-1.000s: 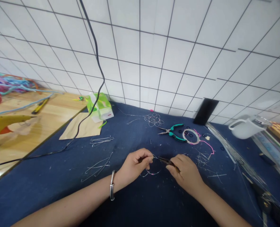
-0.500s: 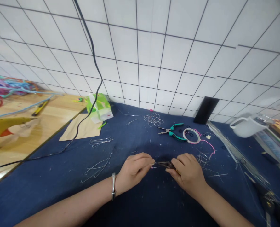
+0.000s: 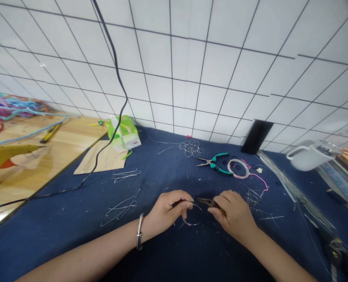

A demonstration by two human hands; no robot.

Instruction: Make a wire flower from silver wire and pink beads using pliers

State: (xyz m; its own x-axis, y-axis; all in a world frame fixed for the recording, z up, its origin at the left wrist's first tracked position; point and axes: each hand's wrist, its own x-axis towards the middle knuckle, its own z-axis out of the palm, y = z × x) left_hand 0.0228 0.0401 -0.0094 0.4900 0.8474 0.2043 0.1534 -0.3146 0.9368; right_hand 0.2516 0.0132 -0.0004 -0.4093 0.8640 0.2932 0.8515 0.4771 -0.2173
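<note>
My left hand (image 3: 174, 207), with a silver bangle (image 3: 139, 231) on its wrist, pinches a thin bent wire (image 3: 197, 206) between thumb and fingers. Below the fingertips a curved part of wire with small pink beads (image 3: 187, 223) shows; whether it is all one piece I cannot tell. My right hand (image 3: 232, 211) is wrapped round a pair of pliers (image 3: 208, 202), whose dark jaws point left toward the wire. A small gap separates the jaws from the wire's end. The pliers' handles are mostly hidden in my palm.
On the blue cloth (image 3: 150, 184) lie teal-handled pliers (image 3: 217, 163), a wire flower (image 3: 191, 148), a ribbon spool (image 3: 238, 169) and bent wires (image 3: 122, 207). At right stands a white mug (image 3: 305, 156). A glue gun (image 3: 6, 160) lies left. A black cable (image 3: 115, 58) hangs in front.
The pliers' jaws have come away from the wire, leaving a gap. My left hand has turned, so the curved wire and the beaded part now show below its fingers.
</note>
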